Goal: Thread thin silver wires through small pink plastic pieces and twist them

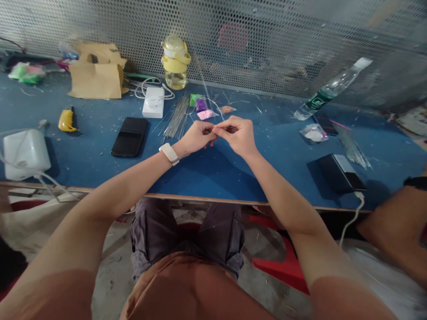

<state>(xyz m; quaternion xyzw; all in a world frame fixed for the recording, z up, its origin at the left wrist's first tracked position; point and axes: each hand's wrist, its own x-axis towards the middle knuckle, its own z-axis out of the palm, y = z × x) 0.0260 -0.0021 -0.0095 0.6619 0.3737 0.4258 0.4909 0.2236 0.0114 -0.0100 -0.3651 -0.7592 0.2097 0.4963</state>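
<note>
Over the blue table, my left hand (199,137) and my right hand (238,134) meet fingertip to fingertip, both closed in a pinch. A thin, silvery twisted wire (216,106) rises from behind the fingers of my right hand and slants up to the left. Its lower end is hidden where the fingertips come together. Just beyond the hands lie small bags, one green (195,99), one purple (201,105), one pink (207,114) and one orange (227,109). Left of them is a bundle of thin wires (178,118).
A black phone (130,137), white charger (154,103) and yellow-handled cutter (67,120) lie left. Behind stands a yellow-lidded bottle (175,64). At right are a tilted water bottle (328,92), a dark box (340,172) with a cable, more wires (354,149), and another person's arm (396,222).
</note>
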